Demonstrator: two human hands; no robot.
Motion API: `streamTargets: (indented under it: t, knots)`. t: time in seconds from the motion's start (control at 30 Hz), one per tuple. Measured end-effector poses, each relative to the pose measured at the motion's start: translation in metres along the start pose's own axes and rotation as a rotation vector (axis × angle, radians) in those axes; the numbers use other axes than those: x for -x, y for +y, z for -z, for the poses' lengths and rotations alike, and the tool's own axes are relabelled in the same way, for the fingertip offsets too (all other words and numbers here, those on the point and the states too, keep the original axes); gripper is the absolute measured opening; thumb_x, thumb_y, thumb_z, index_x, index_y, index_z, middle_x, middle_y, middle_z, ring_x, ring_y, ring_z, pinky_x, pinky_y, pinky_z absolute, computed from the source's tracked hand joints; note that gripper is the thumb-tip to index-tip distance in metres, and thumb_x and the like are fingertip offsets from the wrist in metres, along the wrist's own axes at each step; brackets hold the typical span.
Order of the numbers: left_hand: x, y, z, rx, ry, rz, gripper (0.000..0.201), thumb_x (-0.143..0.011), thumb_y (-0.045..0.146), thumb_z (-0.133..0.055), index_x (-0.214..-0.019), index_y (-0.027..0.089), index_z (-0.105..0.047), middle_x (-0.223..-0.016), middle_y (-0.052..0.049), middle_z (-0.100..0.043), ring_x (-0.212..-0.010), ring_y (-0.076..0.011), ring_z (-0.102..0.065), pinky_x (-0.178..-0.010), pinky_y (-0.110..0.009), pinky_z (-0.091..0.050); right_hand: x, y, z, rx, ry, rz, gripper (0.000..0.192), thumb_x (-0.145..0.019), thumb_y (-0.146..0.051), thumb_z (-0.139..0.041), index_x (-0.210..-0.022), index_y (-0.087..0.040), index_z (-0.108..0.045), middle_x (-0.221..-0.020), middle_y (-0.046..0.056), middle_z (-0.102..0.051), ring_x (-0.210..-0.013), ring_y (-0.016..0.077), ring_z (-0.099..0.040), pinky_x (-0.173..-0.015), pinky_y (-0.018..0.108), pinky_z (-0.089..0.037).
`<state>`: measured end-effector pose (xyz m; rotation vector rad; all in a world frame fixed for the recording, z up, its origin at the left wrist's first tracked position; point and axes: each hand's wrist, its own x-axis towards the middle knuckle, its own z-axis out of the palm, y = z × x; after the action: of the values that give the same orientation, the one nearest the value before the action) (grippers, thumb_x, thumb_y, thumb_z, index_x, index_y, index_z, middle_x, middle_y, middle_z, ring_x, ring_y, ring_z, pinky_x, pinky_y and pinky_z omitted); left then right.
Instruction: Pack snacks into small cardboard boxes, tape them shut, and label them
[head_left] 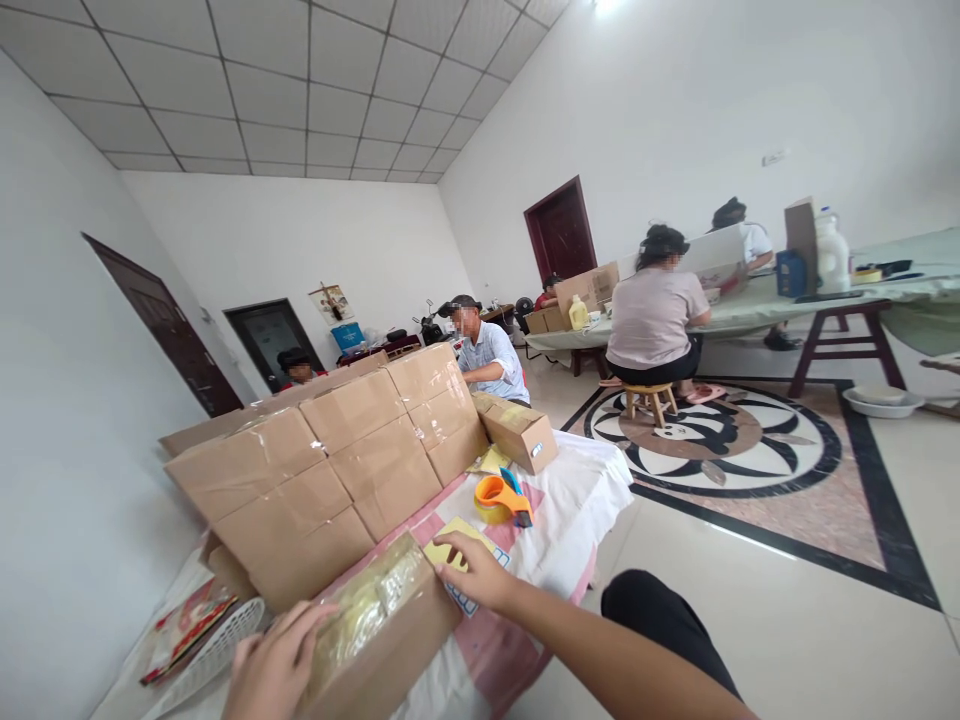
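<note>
A long cardboard box [390, 630] lies in front of me, its top covered with shiny clear and yellowish tape. My left hand [281, 655] is closed over its near left end, fingers bent along the top edge. At the far right end is my right hand [472, 572], its fingers loosely bent and apart, with the thumb beside the box edge. Whether that hand presses on the cardboard I cannot tell. Past it, a yellow printed sheet [457, 540] lies on the cloth. Farther off sits an orange tape dispenser [499, 495] with a blue part.
Stacked cardboard boxes [375, 450] form a wall across the table. Another box [517, 432] lies at its right end. A white plastic basket [217, 650] and a red packet [187, 625] are at left. A person [491, 355] sits beyond the stack; others sit by a long table [757, 305].
</note>
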<state>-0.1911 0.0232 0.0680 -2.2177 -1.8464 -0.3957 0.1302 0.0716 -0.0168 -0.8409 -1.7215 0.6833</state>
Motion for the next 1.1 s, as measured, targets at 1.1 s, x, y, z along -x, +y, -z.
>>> streamTargets:
  t: [1.1]
  knots:
    - [0.019, 0.114, 0.035, -0.259, -0.296, 0.110, 0.043, -0.092, 0.019, -0.054, -0.133, 0.019, -0.065, -0.120, -0.015, -0.070, -0.107, -0.0304, -0.067, -0.090, -0.039, -0.048, -0.087, 0.061, 0.079, 0.834, -0.265, -0.385, 0.012, -0.073, -0.023, -0.072, -0.083, -0.016, -0.071, -0.093, 0.015, -0.075, -0.106, 0.0323, -0.066, -0.107, 0.044, -0.034]
